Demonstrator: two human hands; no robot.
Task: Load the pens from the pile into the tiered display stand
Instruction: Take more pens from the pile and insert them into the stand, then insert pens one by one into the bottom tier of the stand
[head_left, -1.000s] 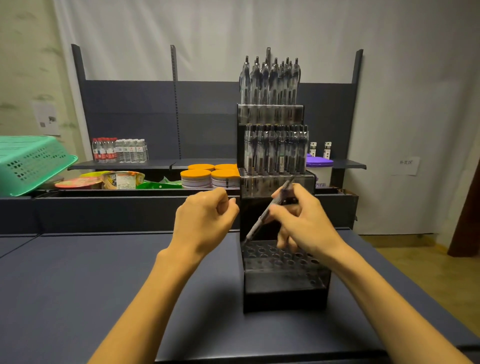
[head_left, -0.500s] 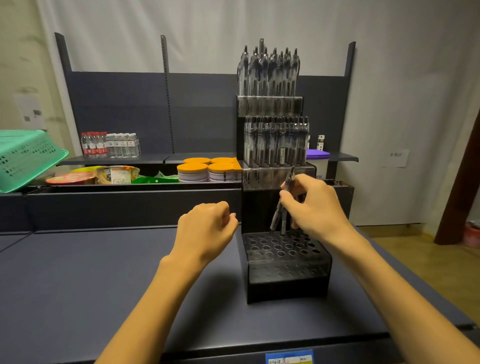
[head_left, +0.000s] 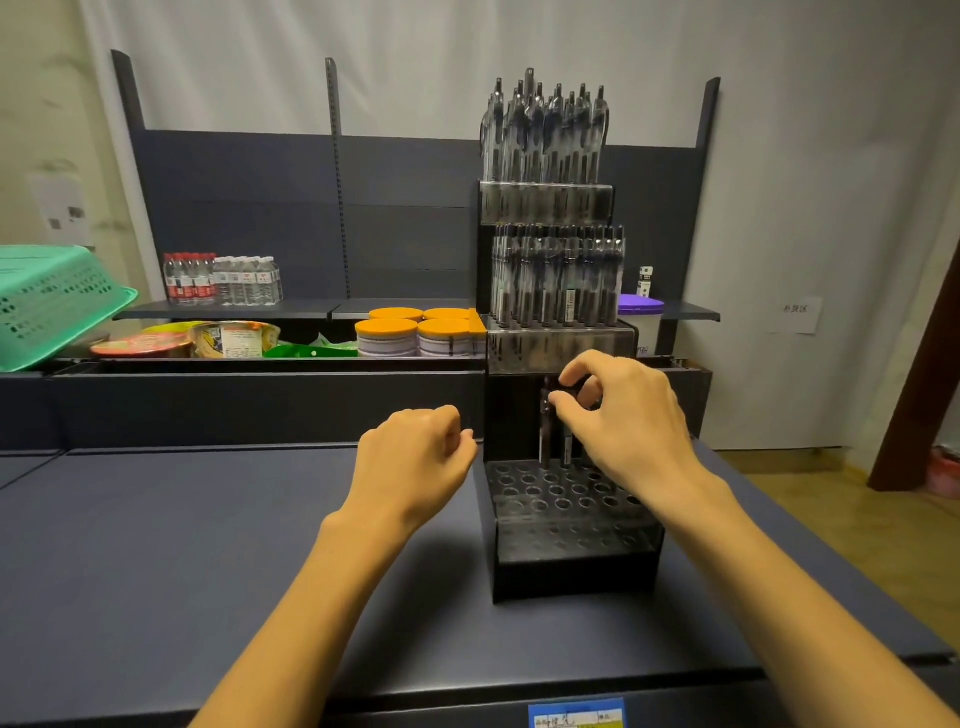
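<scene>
A black tiered display stand (head_left: 571, 566) sits on the dark table (head_left: 208, 545), right of centre. Its top tier (head_left: 543, 135) and middle tier (head_left: 558, 275) are packed with upright pens. The lowest tier is a plate of round holes (head_left: 561, 493), with two pens (head_left: 544, 441) standing in its back row. My right hand (head_left: 628, 426) is above that row, thumb and forefinger pinching the top of a pen there. My left hand (head_left: 415, 462) hovers just left of the stand with fingers curled; nothing shows in it. No pen pile is in view.
A shelf unit behind the table carries a green basket (head_left: 52, 301), water bottles (head_left: 223, 280), noodle bowls (head_left: 234, 338), orange-lidded tubs (head_left: 415, 332) and a purple-lidded tub (head_left: 641, 312). A blue label (head_left: 576, 714) marks the table's front edge. Bare floor lies to the right.
My right hand has swung the pen from a slant to upright and lowered it into the lowest tier's back row. My left hand has barely moved.
</scene>
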